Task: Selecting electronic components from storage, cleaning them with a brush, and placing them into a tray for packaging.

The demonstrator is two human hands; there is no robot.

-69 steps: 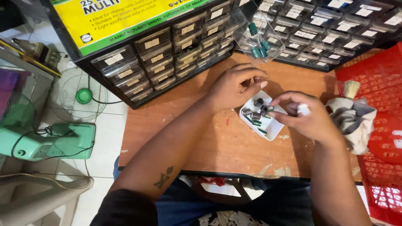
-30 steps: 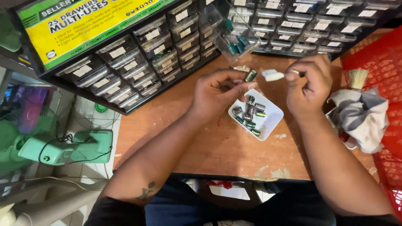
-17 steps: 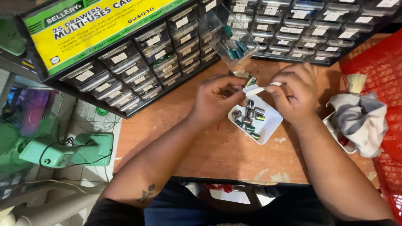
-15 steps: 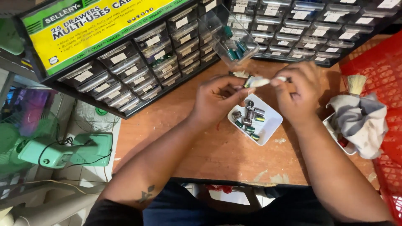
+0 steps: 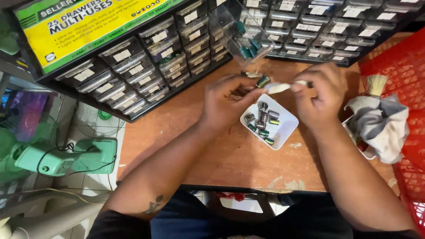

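My left hand (image 5: 230, 99) pinches a small green cylindrical capacitor (image 5: 263, 81) between thumb and fingertips, held above a white square tray (image 5: 285, 131). My right hand (image 5: 321, 93) grips a small brush (image 5: 280, 87) whose pale tip points left and touches or nearly touches the capacitor. Several more capacitors (image 5: 263, 120), green and silver, lie in the tray on the wooden table (image 5: 186, 119). An open clear drawer (image 5: 241, 31) with green capacitors sticks out of the cabinet just behind my hands.
Two black small-parts drawer cabinets (image 5: 146, 57) stand along the table's back edge. A grey rag (image 5: 380, 126) lies at right beside a red plastic crate (image 5: 405, 88) and a second brush (image 5: 377, 84). A green fan (image 5: 57, 157) sits on the floor at left.
Both hands rose from the tray, the left taking out one capacitor. The right hand brought the brush tip to it. The view shifted slightly.
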